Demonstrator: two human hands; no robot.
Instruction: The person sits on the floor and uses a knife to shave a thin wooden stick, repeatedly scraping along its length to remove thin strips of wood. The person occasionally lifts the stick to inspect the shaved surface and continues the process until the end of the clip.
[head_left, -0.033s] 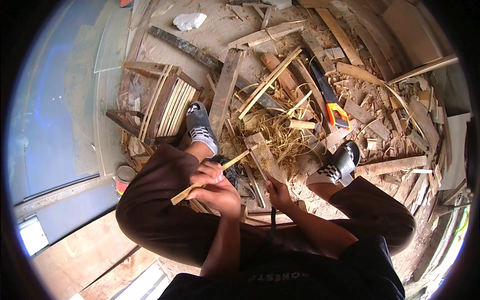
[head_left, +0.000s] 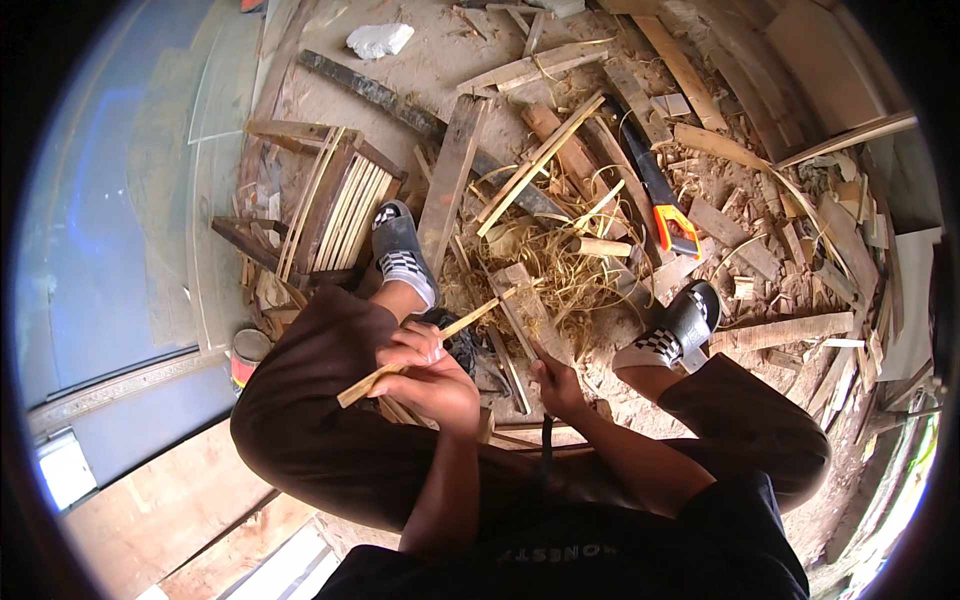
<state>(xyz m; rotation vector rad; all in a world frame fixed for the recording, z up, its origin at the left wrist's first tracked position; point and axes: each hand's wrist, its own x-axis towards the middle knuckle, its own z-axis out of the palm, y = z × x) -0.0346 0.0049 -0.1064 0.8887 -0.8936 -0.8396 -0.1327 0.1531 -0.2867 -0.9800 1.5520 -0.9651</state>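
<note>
My left hand (head_left: 432,382) is closed around a thin, pale wooden strip (head_left: 468,320), which slants from lower left to upper right. The strip's far end lies over a wooden block (head_left: 548,338) on the floor, between my feet. In my right hand (head_left: 562,390) is a knife (head_left: 512,318) with a long, narrow blade pointing up and left; a dark handle trails below the fist. The blade crosses the strip near its far end; whether they touch I cannot tell. Curly shavings (head_left: 590,280) are heaped just beyond the block.
An orange-and-black handsaw (head_left: 675,230) lies beyond my right foot. To the left, a wooden frame (head_left: 350,205) holds several pale strips. Planks (head_left: 455,180) and offcuts litter the floor. A glass sheet (head_left: 220,90) stands at far left, near a small can (head_left: 250,352).
The strip and my left hand have shifted very slightly toward the lower left. My right hand and the knife look almost unmoved.
</note>
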